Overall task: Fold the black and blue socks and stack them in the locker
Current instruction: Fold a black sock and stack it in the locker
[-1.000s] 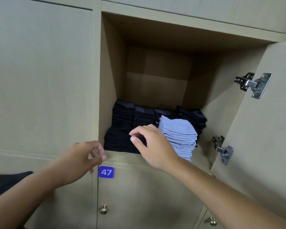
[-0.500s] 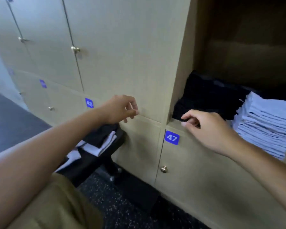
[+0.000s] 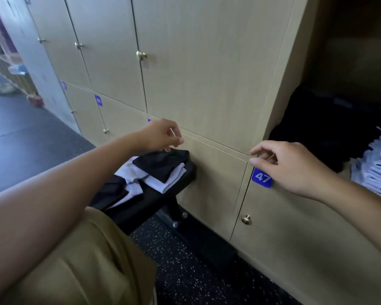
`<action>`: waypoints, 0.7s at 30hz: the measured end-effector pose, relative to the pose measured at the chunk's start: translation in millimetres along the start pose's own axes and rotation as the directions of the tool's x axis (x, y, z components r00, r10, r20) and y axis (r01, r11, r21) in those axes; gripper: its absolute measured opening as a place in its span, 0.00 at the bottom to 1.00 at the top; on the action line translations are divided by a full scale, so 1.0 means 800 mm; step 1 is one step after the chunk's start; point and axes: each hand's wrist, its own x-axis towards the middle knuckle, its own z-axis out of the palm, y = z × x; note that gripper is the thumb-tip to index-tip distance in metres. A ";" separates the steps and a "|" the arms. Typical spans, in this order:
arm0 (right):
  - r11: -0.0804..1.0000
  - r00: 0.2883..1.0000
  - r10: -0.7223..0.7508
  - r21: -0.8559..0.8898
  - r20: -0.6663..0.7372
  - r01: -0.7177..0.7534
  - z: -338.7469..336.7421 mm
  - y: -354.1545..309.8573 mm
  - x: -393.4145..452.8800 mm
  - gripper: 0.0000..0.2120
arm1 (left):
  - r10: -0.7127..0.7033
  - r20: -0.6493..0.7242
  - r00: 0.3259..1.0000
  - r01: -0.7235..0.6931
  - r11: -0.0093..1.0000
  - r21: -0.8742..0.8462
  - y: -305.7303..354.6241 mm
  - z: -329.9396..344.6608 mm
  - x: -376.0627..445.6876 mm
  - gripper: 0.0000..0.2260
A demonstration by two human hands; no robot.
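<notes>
The wall of lockers [image 3: 207,69] fills the upper half of the frame, pale wood-grain doors with small brass knobs and blue number tags. At the upper right one open locker [image 3: 348,62] shows a dark interior. The floor [image 3: 185,271] along the bottom is black with pale speckles; a khaki trouser leg [image 3: 86,260] occupies the lower left.

Inside the open locker, at the right edge of the frame, black socks [image 3: 312,128] lie folded in a dark mass in which single pairs cannot be told apart. Just right of them, cut by the frame edge, stands a stack of light blue socks [image 3: 376,170], flat folded, the layered edges plainly visible.

Left of centre a black bench [image 3: 154,199] stands against the locker fronts. On it lies a loose pile of socks [image 3: 163,170]: a black one on top, rumpled, over pale blue ones beneath, not neatly stacked.

The left hand [image 3: 161,135] hovers directly above that pile, fingers loosely curled, thumb and forefinger slightly apart, holding nothing. The right hand [image 3: 290,166] is at centre right in front of the lower edge of the open locker, fingers loosely bent and near together, empty. It partly covers the blue tag "47" [image 3: 262,178] on the door below, near a brass knob [image 3: 246,219].
</notes>
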 end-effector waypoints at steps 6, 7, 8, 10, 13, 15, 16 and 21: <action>1.000 0.999 0.019 -0.009 0.047 -0.018 0.013 -0.009 0.004 0.06 | -0.085 0.189 0.978 0.039 0.972 0.233 -0.051 0.010 0.007 0.09; 1.000 0.998 0.021 -0.006 0.055 -0.021 0.015 -0.011 0.004 0.06 | -0.108 0.225 0.968 0.040 0.957 0.288 -0.055 0.012 0.007 0.12; 1.000 0.998 0.022 -0.002 0.062 -0.022 0.016 -0.012 0.005 0.06 | -0.130 0.266 0.955 0.033 0.940 0.340 -0.058 0.014 0.006 0.15; 1.000 0.998 0.017 0.003 0.068 -0.018 0.020 -0.015 0.008 0.07 | -0.164 0.337 0.927 0.008 0.907 0.422 -0.065 0.018 0.003 0.19; 1.000 0.997 0.011 0.007 0.077 -0.012 0.025 -0.018 0.012 0.08 | -0.157 0.354 0.922 -0.026 0.887 0.461 -0.073 0.023 0.003 0.22; 1.000 0.996 0.013 0.011 0.092 -0.015 0.028 -0.020 0.015 0.08 | -0.153 0.359 0.921 -0.037 0.882 0.470 -0.075 0.025 0.004 0.22; 1.000 0.995 0.013 0.014 0.098 -0.015 0.029 -0.020 0.016 0.08 | -0.152 0.363 0.919 -0.041 0.881 0.472 -0.075 0.026 0.004 0.22; 1.000 0.992 0.012 0.017 0.122 -0.014 0.037 -0.021 0.016 0.08 | -0.118 0.316 0.941 -0.066 0.855 0.514 -0.080 0.030 0.007 0.14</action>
